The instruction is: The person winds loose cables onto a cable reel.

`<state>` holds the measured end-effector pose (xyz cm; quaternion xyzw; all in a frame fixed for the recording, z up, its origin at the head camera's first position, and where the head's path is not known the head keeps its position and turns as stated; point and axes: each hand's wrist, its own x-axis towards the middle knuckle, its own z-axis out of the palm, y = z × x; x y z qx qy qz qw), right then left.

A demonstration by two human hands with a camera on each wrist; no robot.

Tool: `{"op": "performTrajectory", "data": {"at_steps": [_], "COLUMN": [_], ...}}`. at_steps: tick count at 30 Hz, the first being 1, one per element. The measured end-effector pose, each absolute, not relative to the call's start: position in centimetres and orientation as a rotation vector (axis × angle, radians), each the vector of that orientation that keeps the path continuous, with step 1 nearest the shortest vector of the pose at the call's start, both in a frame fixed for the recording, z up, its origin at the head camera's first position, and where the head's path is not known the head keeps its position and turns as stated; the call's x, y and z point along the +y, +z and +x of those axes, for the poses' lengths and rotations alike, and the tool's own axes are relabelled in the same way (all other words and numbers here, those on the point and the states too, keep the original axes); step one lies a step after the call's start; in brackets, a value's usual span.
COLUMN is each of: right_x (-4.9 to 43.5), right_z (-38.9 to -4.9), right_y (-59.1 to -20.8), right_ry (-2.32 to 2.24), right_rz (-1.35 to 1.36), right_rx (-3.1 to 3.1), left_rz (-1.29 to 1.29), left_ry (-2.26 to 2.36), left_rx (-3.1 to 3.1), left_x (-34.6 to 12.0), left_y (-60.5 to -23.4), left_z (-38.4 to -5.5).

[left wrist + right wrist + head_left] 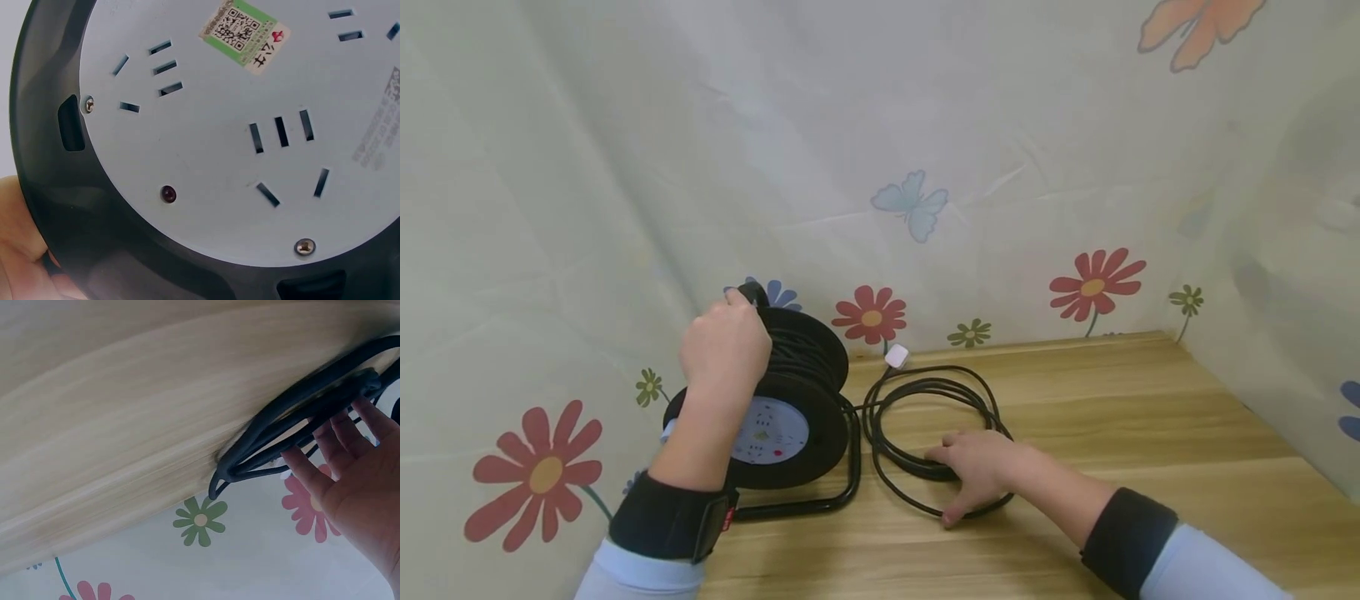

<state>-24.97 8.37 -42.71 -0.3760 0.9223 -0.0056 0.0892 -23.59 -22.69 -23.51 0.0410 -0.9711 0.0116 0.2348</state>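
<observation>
My left hand (pixel 726 346) grips the black handle (pixel 752 293) on top of an extension cable reel (pixel 827 450). The reel's pale socket face (pixel 793 429), with several slots and a red button, fills the left wrist view. Part of the left hand (pixel 25 250) shows behind its dark rim (pixel 44 187) there. Loosely coiled black cable (pixel 925 385) lies on the wooden table right of the reel. My right hand (pixel 981 467) reaches over the coil's near right side, thumb spread from the fingers. In the right wrist view, its fairly straight fingers touch the cable (pixel 269 419).
A white plug (pixel 897 357) lies behind the coil, near the table's back edge. The reel stands on a black tubular frame (pixel 805 507). Pale fabric (pixel 1000 275) printed with flowers and butterflies rises behind and on both sides of the wooden table (pixel 1112 417).
</observation>
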Motion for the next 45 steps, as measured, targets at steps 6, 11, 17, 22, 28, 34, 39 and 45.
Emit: {"op": "performTrajectory", "data": {"at_steps": [6,11,17,22,28,34,39,45], "right_x": [8.9,10.0,11.9,13.9,16.3,18.7,20.8,22.8], "right_z": [-25.3,-25.6,-25.6,-26.0,-26.3,-26.4,-26.6,-27.2], "right_y": [-42.7,-42.9,-42.7,-42.5,-42.7,-42.9,-42.7,-42.4], "right_ry": [0.024,0.031,-0.015,-0.023,-0.051,-0.105,-0.118,-0.15], "right_rz": [-1.095,-1.079,-1.067,-1.078,-1.067,-0.973,-0.88,-0.825], "right_rx": [2.781,2.796,2.832,2.875,2.875,2.864,2.835,2.81], "left_rz": [0.105,0.112,0.108,0.114,0.118,0.106,0.101,0.101], "left_ry": [0.021,0.021,0.006,-0.005,0.025,0.04,0.037,0.026], "left_rx": [-2.654,-2.666,-2.679,-2.672,-2.669,-2.67,-2.658,-2.65], "left_x": [-22.8,-23.0,-23.2,-23.2,-23.0,-23.0,-23.0,-23.0], "left_y": [-23.1,-23.1,-23.2,-23.0,-23.0,-23.5,-23.7,-23.5], "left_z": [-24.0,-24.3,-24.4,-24.2,-24.1,-24.0,-24.1,-24.1]}}
